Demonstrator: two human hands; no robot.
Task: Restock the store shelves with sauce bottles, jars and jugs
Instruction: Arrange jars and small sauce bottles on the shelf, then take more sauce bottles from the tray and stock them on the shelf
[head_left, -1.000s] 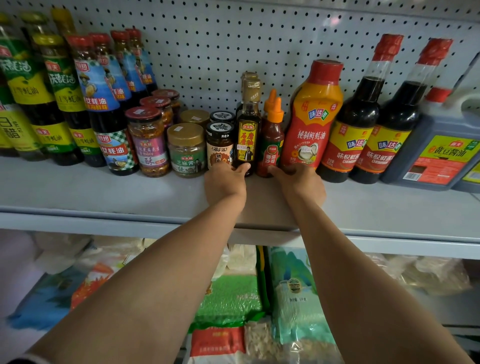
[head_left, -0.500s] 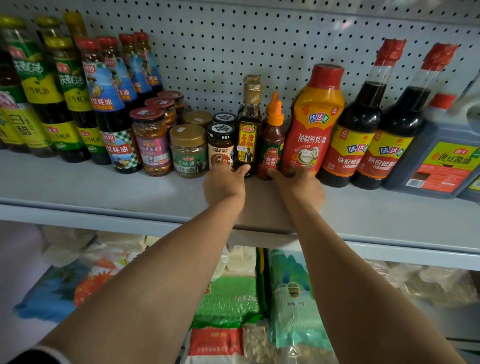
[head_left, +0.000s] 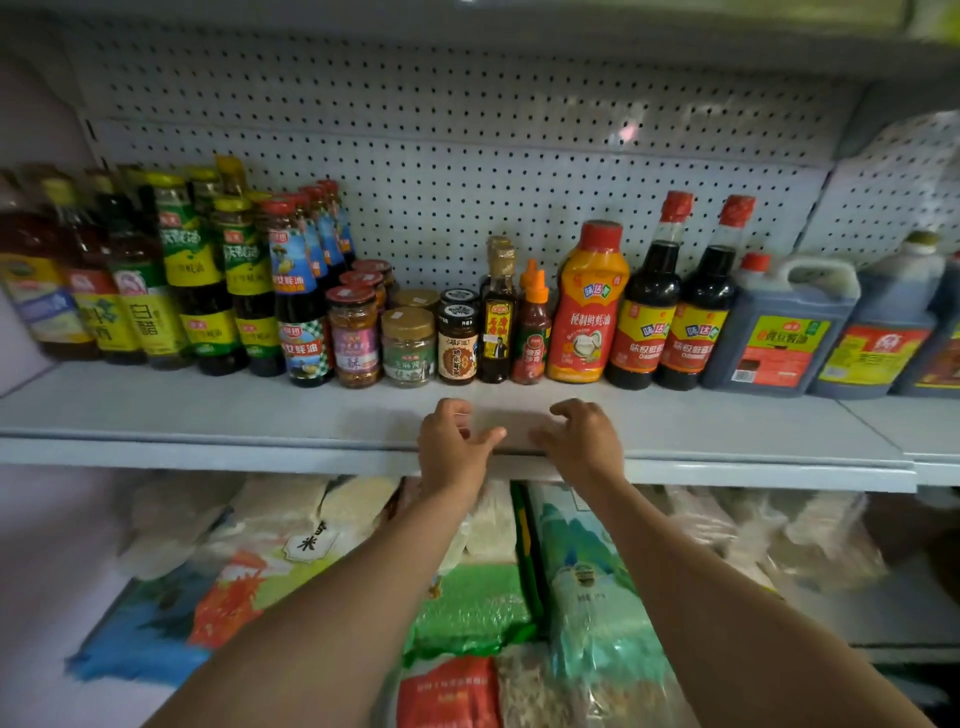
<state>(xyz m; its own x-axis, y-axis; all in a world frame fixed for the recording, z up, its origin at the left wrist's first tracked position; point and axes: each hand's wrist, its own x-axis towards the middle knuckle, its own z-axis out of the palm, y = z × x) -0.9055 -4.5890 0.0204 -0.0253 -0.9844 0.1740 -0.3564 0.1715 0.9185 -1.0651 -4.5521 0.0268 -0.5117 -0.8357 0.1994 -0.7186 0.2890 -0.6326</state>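
Note:
A row of sauces lines the back of the grey shelf (head_left: 208, 415). In the middle stand a slim dark bottle with a gold cap (head_left: 497, 317) and a small red chili sauce bottle with an orange nozzle (head_left: 532, 332). A big orange-red squeeze bottle (head_left: 587, 306) stands to their right, a dark-lidded jar (head_left: 457, 343) to their left. My left hand (head_left: 452, 447) and my right hand (head_left: 584, 441) hover over the shelf's front edge, below those bottles, fingers loosely curled, holding nothing.
Tall oil and vinegar bottles (head_left: 182, 275) fill the left end; two soy sauce bottles (head_left: 675, 301) and dark jugs (head_left: 779, 327) fill the right. Jars (head_left: 353, 338) sit left of centre. Bags of rice and grain (head_left: 467, 603) lie on the lower shelf. Pegboard backs the shelf.
Both hands have let go of the slim bottle and the chili bottle and drawn back toward the shelf's front edge. The view has pulled back, showing more of the shelf.

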